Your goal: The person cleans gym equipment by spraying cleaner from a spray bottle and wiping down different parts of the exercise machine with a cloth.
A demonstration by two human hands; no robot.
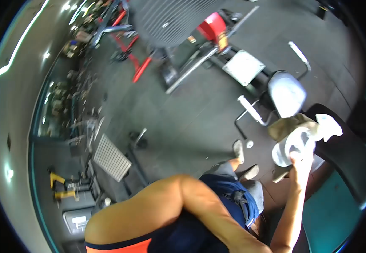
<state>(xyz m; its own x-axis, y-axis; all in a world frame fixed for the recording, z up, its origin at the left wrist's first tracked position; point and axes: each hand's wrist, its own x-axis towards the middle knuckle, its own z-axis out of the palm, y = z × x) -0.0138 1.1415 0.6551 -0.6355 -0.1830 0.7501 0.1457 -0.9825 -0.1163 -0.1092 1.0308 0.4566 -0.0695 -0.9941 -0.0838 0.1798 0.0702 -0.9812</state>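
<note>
My right hand [301, 162], at the right of the head view, is closed around a white cylindrical object [280, 154]. Its near end looks round; glare and blur hide whether it is a roll or a tub. Just beyond lies an olive cloth [285, 126], close against the white object. A crumpled white piece [329, 127], like paper or cloth, is at its right. My left arm bends across the bottom of the view, with the forearm running toward the lower edge. My left hand is out of sight.
A dark curved surface [347, 164] stands at the right, above a teal panel [334, 215]. Gym equipment with a pale pad [287, 93] and handles is beyond my hand. A ribbed grey seat [170, 21] and a slatted bench [112, 158] stand on dark floor tiles [187, 130].
</note>
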